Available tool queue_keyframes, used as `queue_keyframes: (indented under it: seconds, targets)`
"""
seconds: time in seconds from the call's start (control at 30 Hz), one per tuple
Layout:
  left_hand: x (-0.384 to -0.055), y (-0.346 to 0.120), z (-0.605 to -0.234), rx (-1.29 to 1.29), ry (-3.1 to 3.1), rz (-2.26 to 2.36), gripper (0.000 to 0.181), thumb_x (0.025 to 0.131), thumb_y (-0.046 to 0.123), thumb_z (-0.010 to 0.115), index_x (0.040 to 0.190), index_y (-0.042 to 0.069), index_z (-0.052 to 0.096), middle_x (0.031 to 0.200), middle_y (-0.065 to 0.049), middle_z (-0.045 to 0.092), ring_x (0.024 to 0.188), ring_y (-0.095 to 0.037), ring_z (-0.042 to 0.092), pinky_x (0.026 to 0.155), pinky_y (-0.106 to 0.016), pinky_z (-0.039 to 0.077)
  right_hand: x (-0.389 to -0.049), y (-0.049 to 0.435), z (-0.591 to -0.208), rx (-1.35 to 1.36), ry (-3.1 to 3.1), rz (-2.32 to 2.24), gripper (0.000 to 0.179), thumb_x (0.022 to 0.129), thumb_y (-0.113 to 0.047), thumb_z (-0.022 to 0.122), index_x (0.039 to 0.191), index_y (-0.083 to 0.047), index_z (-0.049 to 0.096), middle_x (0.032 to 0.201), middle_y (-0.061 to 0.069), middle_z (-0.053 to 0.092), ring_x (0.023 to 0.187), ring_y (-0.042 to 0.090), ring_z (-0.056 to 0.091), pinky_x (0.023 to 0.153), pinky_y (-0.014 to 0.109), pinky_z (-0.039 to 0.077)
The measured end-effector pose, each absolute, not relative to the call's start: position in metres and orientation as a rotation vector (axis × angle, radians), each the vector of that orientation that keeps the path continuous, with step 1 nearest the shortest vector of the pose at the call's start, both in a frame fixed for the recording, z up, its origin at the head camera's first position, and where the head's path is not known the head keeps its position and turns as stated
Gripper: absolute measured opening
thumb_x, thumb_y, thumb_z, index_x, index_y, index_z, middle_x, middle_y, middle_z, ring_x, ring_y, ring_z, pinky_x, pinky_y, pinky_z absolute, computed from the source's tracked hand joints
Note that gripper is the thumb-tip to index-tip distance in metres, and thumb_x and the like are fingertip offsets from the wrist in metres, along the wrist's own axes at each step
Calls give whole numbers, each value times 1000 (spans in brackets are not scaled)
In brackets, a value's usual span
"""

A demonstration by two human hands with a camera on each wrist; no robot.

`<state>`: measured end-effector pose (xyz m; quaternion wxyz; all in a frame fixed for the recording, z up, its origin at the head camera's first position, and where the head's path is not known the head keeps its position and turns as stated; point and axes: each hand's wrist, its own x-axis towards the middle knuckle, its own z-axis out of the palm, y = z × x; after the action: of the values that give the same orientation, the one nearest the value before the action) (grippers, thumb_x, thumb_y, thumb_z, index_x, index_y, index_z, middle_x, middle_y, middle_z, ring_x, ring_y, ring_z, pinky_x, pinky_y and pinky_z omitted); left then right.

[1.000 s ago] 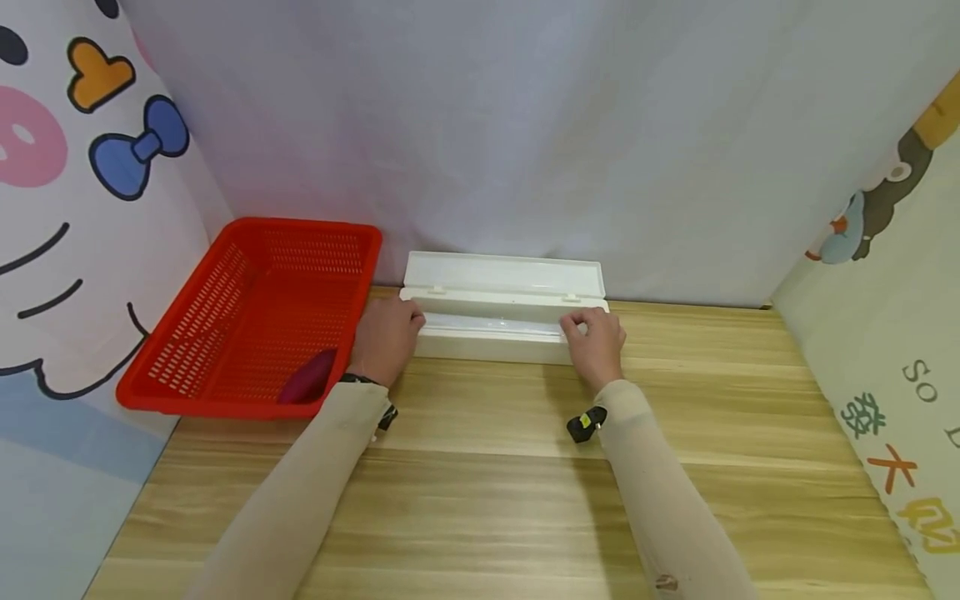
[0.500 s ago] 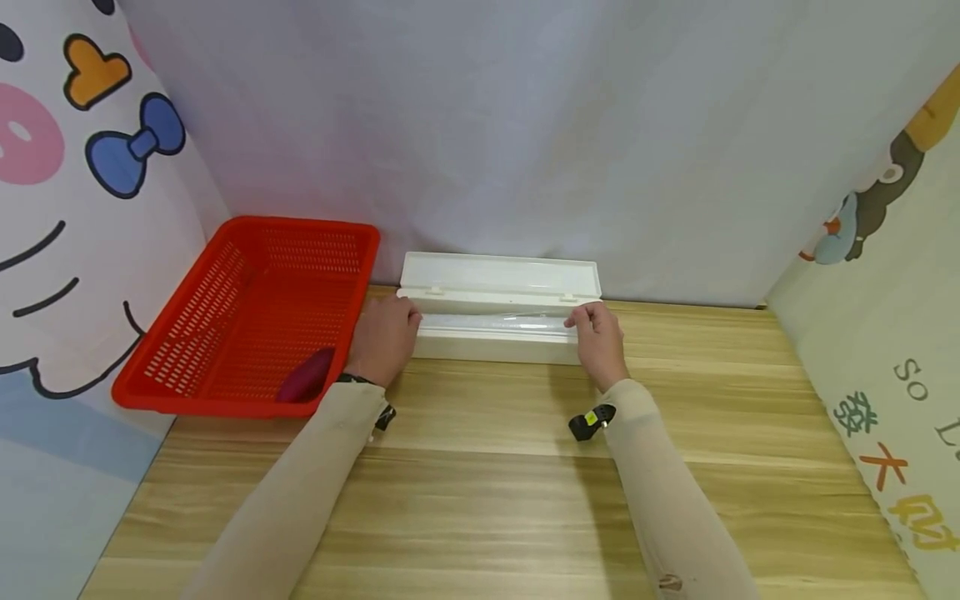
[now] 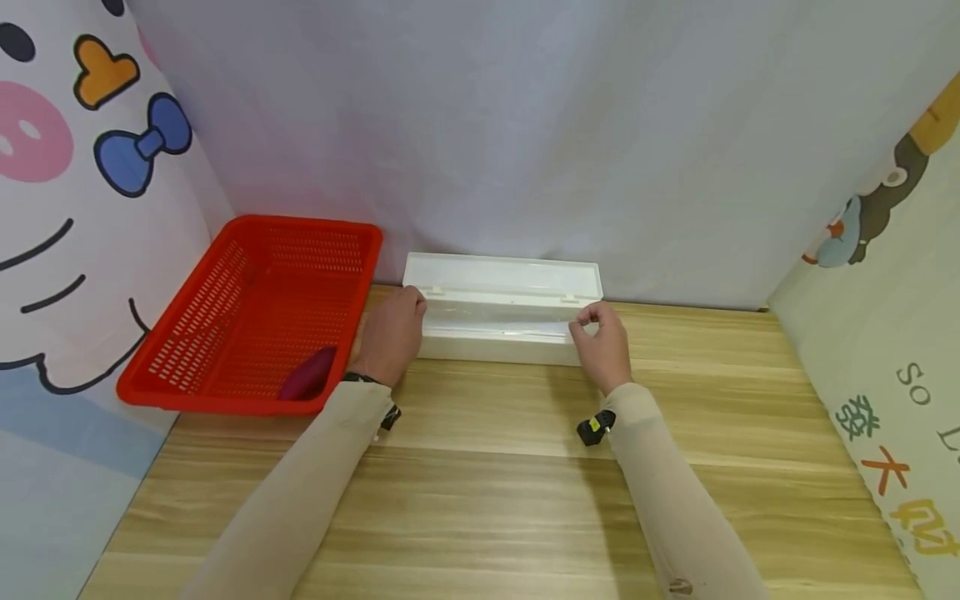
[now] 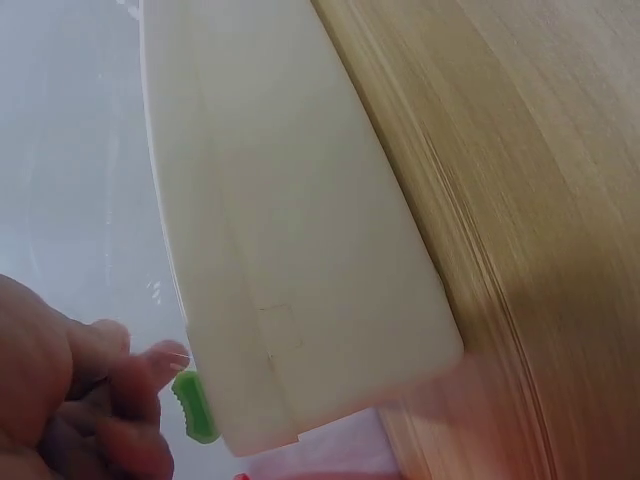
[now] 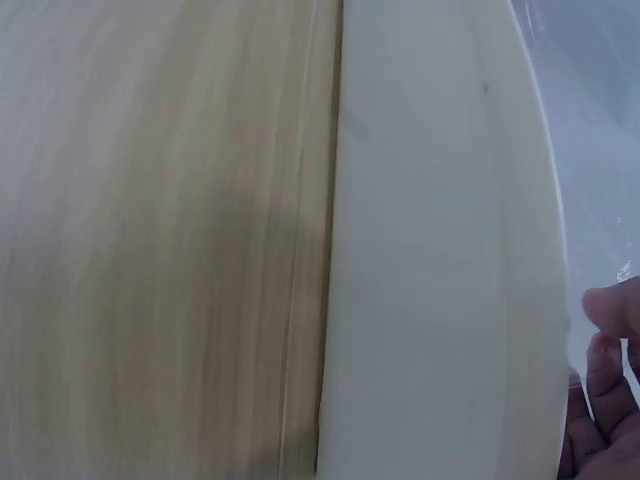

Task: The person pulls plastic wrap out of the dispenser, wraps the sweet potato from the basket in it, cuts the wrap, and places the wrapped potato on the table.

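A long white cling film dispenser [image 3: 498, 349] lies at the back of the table, its lid [image 3: 501, 270] tipped back. Clear cling film [image 4: 80, 170] stretches between the two hands over the dispenser. At the left end, my left hand [image 3: 390, 333] pinches the film's edge between thumb and fingers. Close to those fingers, a green slider [image 4: 195, 407] sits on the dispenser's rim. My right hand [image 3: 606, 348] is at the other end, thumb and forefinger curled together at the film; the right wrist view shows only part of that hand.
To the left, touching or very near the left forearm, stands a red plastic basket [image 3: 247, 407]. A dark pink object [image 3: 309, 375] lies inside it. Behind the dispenser hangs a pale cloth wall [image 3: 510, 133]. The wooden table [image 3: 480, 483] extends in front.
My left hand has risen slightly toward the lid, and the film's edge has lifted with it. My right hand has shifted a little to the right, its finger and thumb closing together again.
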<state>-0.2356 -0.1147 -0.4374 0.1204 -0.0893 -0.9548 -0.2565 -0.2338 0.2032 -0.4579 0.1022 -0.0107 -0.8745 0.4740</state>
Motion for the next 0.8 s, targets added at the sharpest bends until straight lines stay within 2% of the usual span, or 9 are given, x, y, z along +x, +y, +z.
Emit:
queue_keyframes:
  seconds: [0.1, 0.17, 0.23, 0.33, 0.43, 0.5, 0.6, 0.7, 0.8]
  targets:
    - [-235, -114, -438, -244, -2782, -802, 18, 109, 17, 53, 108, 1, 61, 83, -15, 67, 71, -29, 62, 64, -42, 53, -233, 205, -459, -22, -2545, 1336, 10, 100, -7, 66, 100, -2, 58, 112, 17, 62, 112, 34, 55, 104, 50, 41]
    - [-235, -114, -438, -234, -2762, -863, 17, 109, 17, 53, 108, 2, 61, 85, -15, 69, 72, -28, 65, 63, -41, 53, -233, 205, -459, -19, -2523, 1276, 9, 98, -7, 69, 97, -2, 61, 109, 16, 65, 106, 32, 57, 98, 46, 44]
    - [-234, -114, -438, -225, -2740, -947, 17, 109, 17, 53, 108, 2, 61, 90, -15, 72, 77, -28, 68, 64, -40, 53, -232, 205, -457, -22, -2494, 1242, 9, 98, -8, 70, 97, -2, 63, 105, 16, 68, 97, 30, 56, 89, 42, 44]
    - [-234, -113, -436, -213, -2712, -1069, 20, 109, 17, 54, 115, 1, 64, 99, -15, 75, 82, -26, 69, 68, -38, 54, -232, 205, -452, -41, -2459, 1260, 13, 97, -10, 72, 106, -2, 69, 99, 15, 70, 82, 26, 52, 74, 35, 41]
    - [-233, -114, -434, -206, -2709, -1140, 28, 104, 15, 57, 127, 0, 65, 96, -15, 74, 77, -26, 64, 69, -38, 52, -232, 208, -448, -53, -2479, 1273, 18, 98, -14, 72, 112, -3, 73, 96, 13, 71, 76, 21, 49, 66, 30, 38]
    - [-234, -115, -433, -202, -2713, -1169, 34, 100, 12, 59, 131, 0, 65, 95, -14, 73, 77, -25, 63, 73, -38, 53, -231, 210, -446, -59, -2505, 1276, 19, 99, -17, 72, 111, -4, 76, 95, 12, 72, 76, 19, 50, 64, 28, 38]
    - [-235, -116, -432, -211, -2719, -1181, 28, 98, 9, 62, 124, 0, 69, 100, -13, 74, 85, -25, 66, 79, -40, 56, -230, 214, -444, -80, -2519, 1319, 19, 99, -22, 72, 106, -6, 79, 97, 11, 73, 79, 18, 56, 63, 24, 41]
    - [-235, -117, -431, -228, -2730, -1174, 20, 98, 8, 66, 114, 0, 73, 101, -14, 75, 90, -26, 68, 83, -41, 57, -229, 218, -444, -100, -2509, 1418, 22, 100, -25, 72, 108, -6, 79, 98, 13, 74, 79, 19, 62, 62, 21, 47]
    - [-236, -118, -431, -261, -2745, -1174, 20, 96, 5, 65, 114, 0, 71, 103, -14, 74, 92, -26, 68, 85, -41, 57, -230, 220, -444, -119, -2534, 1463, 28, 101, -31, 69, 113, -7, 78, 97, 15, 72, 77, 20, 63, 60, 20, 48]
